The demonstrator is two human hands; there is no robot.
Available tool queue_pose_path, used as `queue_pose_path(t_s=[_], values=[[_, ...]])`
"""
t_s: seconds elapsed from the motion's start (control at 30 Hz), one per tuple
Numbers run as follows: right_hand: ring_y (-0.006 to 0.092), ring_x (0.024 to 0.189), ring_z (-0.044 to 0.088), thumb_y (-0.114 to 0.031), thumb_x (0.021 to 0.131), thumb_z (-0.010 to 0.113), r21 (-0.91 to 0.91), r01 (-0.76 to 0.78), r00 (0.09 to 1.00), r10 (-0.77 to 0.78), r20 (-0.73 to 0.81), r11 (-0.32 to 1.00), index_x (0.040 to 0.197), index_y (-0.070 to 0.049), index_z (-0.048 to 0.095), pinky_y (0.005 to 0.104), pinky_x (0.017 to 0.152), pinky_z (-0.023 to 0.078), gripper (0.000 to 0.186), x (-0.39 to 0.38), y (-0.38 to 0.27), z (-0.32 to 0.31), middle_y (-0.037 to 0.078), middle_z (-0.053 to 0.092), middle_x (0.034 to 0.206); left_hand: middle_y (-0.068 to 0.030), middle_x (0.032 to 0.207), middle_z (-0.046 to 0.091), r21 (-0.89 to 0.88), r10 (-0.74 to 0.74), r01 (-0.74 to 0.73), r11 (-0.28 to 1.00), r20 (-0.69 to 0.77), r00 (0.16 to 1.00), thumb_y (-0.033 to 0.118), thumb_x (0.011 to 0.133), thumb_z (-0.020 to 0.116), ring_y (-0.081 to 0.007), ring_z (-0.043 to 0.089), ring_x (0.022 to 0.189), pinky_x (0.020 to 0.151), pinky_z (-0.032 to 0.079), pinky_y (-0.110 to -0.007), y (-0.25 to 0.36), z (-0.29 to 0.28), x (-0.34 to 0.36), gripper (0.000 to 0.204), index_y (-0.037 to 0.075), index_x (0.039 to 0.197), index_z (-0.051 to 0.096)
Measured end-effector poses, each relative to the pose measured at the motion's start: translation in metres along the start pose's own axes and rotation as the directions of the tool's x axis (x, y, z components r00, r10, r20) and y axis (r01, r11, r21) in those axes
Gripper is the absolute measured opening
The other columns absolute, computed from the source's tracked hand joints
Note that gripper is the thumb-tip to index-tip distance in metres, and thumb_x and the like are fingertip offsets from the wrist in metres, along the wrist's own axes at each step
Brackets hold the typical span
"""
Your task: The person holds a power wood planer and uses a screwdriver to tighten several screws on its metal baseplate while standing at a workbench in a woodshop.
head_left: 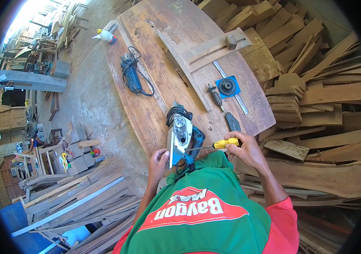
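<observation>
A blue power tool with a bare metal side and a long flat base (181, 136), like an electric planer, lies on its side at the table's near edge. My left hand (158, 164) grips the edge of its base. In my right hand (246, 149) is a screwdriver with a yellow handle (226, 143); its shaft reaches left to the tool's metal side, and I cannot make out the screw. Right of the tool lie a motor armature (216, 98), a dark blue cover piece (232, 122) and a few small screws (210, 126).
On the wooden table (155, 46) lie a second corded power tool (133, 77), a wooden frame (218, 48), a metal ruler (242, 104) and a blue square with a round black part (228, 86). A glue bottle (106, 36) stands at the far-left edge. Stacked boards (333, 95) crowd the right.
</observation>
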State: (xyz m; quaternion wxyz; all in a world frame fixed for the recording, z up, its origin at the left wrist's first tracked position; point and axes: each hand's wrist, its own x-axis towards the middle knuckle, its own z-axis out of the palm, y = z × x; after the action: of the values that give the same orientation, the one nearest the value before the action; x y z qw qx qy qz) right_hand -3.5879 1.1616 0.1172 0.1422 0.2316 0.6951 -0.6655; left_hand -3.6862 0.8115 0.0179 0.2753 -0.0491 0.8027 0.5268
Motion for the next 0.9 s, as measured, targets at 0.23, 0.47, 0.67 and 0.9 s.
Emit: queue_pose_path(t_s=[0.23, 0.47, 0.67, 0.9], values=[[0.0062, 0.065, 0.059, -0.012, 0.089, 0.067, -0.012, 0.054, 0.998, -0.054, -0.029, 0.998, 0.111, -0.002, 0.065, 0.0253, 0.058, 0.048, 0.024, 0.006, 0.005, 0.003, 0.002, 0.064, 0.075, -0.0115, 0.104, 0.069, 0.02, -0.006, 0.006, 1.0, 0.039, 0.999, 0.027, 0.096, 0.065, -0.0157, 0.066, 0.093, 0.083, 0.053, -0.029, -0.002, -0.003, 0.007, 0.037, -0.003, 0.116, 0.064], [0.0141, 0.073, 0.063, -0.008, 0.086, 0.066, -0.142, 0.092, 0.996, -0.089, 0.025, 0.986, 0.111, -0.001, 0.065, 0.0312, 0.067, 0.051, 0.027, 0.006, -0.006, 0.001, 0.009, 0.067, 0.082, -0.0114, 0.105, 0.069, 0.013, -0.039, 0.038, 0.999, 0.057, 0.998, 0.029, 0.096, 0.065, -0.0156, 0.065, 0.092, 0.082, 0.052, -0.029, 0.009, -0.002, 0.002, 0.04, -0.004, 0.119, 0.062], [0.0349, 0.089, 0.065, -0.004, 0.08, 0.064, -0.423, 0.494, 0.869, -0.416, 0.269, 0.759, 0.104, 0.001, 0.064, 0.0403, 0.081, 0.052, 0.024, 0.019, -0.047, 0.003, 0.019, 0.065, 0.092, -0.0177, 0.117, 0.063, 0.017, -0.1, 0.098, 0.995, 0.162, 0.982, 0.035, 0.092, 0.069, -0.0205, 0.063, 0.101, 0.081, 0.053, -0.031, 0.0, -0.002, 0.0, 0.068, -0.002, 0.142, 0.041], [0.0348, 0.091, 0.069, -0.015, 0.082, 0.066, -0.518, 0.447, 0.792, -0.054, 0.608, 0.729, 0.115, 0.002, 0.064, 0.0435, 0.081, 0.052, 0.037, 0.069, -0.102, 0.019, 0.021, 0.069, 0.099, -0.0228, 0.118, 0.062, -0.019, -0.209, 0.219, 0.976, 0.229, 0.951, 0.045, 0.083, 0.075, -0.0249, 0.066, 0.099, 0.071, 0.057, -0.035, 0.031, 0.008, -0.007, 0.099, -0.003, 0.152, 0.023]])
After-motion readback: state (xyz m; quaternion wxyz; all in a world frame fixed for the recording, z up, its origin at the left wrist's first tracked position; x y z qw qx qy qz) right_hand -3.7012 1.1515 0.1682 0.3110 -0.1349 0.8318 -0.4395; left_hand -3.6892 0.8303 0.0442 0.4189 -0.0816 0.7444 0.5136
